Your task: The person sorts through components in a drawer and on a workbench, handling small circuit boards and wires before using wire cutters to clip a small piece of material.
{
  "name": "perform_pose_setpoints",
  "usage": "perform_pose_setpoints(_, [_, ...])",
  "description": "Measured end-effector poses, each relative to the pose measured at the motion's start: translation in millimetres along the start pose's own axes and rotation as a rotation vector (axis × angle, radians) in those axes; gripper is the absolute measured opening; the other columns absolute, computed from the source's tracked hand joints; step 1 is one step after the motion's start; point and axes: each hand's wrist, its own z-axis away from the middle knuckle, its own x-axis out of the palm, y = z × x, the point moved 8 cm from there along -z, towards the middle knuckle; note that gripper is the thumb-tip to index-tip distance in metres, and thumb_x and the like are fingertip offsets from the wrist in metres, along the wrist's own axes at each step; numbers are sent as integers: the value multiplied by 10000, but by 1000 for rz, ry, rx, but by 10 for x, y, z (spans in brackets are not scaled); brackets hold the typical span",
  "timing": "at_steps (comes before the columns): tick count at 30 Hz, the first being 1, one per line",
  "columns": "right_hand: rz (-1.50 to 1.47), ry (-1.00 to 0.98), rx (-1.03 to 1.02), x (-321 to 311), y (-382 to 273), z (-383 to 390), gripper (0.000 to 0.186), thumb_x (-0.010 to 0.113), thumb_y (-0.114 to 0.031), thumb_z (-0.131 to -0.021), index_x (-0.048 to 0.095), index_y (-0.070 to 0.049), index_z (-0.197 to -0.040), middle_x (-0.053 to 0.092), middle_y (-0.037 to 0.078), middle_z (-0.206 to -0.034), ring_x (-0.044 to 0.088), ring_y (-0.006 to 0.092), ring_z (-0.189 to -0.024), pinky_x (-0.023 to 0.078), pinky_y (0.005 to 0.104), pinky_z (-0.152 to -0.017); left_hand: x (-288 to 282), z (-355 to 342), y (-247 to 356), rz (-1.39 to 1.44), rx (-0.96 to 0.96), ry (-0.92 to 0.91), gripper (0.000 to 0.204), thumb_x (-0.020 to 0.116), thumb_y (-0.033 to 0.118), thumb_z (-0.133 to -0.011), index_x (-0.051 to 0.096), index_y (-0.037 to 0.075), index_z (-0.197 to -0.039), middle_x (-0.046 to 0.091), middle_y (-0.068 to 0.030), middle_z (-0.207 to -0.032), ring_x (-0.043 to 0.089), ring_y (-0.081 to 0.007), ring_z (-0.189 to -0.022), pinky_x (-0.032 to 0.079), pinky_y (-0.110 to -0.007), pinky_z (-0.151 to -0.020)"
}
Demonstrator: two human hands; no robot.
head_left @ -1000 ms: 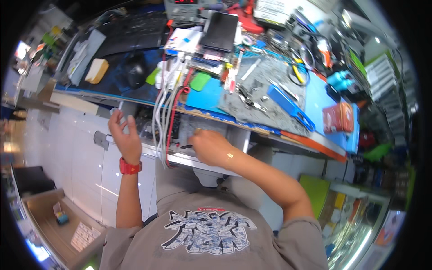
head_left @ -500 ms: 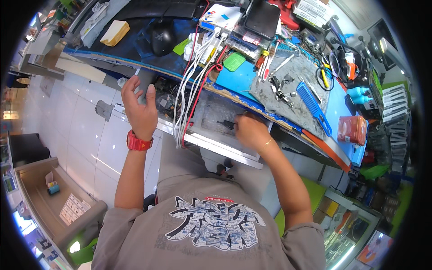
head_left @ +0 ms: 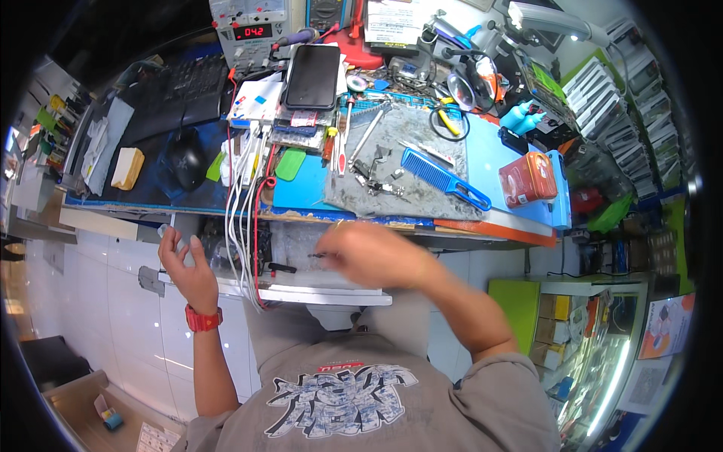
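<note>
Below the bench edge is an open drawer (head_left: pixel 335 296) with small parts, white cables (head_left: pixel 245 248) and a red cord (head_left: pixel 257 271) hanging across it. My left hand (head_left: pixel 188 267) hovers at the drawer's left end, palm up, fingers loosely bent and apart from the thumb, nothing visible in it. My right hand (head_left: pixel 367 255), blurred, is over the drawer's right part, fingers curled round a small dark item at the fingertips, too indistinct to name. A black piece (head_left: pixel 282 268) lies left of it inside the drawer.
The cluttered bench holds a mouse (head_left: pixel 185 158), keyboard (head_left: pixel 181 90), phone (head_left: pixel 311 77), grey work mat (head_left: pixel 380 196) with a blue comb (head_left: pixel 440 177), red container (head_left: pixel 527 181) and power supply (head_left: pixel 252 49). A beige bin (head_left: pixel 83 399) stands lower left, a lit display case (head_left: pixel 580 361) lower right.
The view has shifted, so the bench appears lower and further left than half a second ago. My right hand has moved leftward in the drawer and is blurred. My left hand keeps its loose pose.
</note>
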Motion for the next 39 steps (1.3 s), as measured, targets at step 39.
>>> perform_pose_setpoints(39, [601,452,410,-2327,2130,-1242,299,762,-263,-897,775,-74,-1128,723,188,-1161,684,386,-1119,542,487,-959,36,17,40,-124,-13,-32,479,635,143,-1056,473,-4,-1483,496,-171,-1450,562,-298,-1300,514,-414,-1004])
